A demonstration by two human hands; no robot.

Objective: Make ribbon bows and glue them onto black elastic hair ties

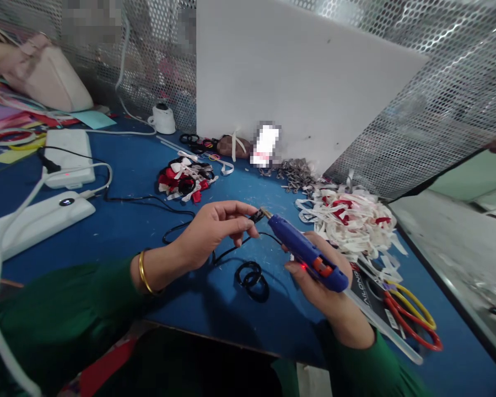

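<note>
In my left hand (227,223), a small black piece (257,215) is pinched between thumb and fingertips. My right hand (320,275) is wrapped round a blue glue gun (303,248) with an orange part and a small red light. The gun's nozzle points left and meets or nearly meets the black piece. A clear glue stick (384,328) extends from the gun's back end. Several black rings (252,281) lie on the blue table (215,298) below my hands. A black cord runs behind my left hand towards the gun.
Red, white and black bows (186,179) lie behind my left hand. A heap of white ribbons (351,220) and scissors (417,325) are at the right. White power banks or boxes (70,157) stand left. A lit phone (265,144) leans against a white board (293,71).
</note>
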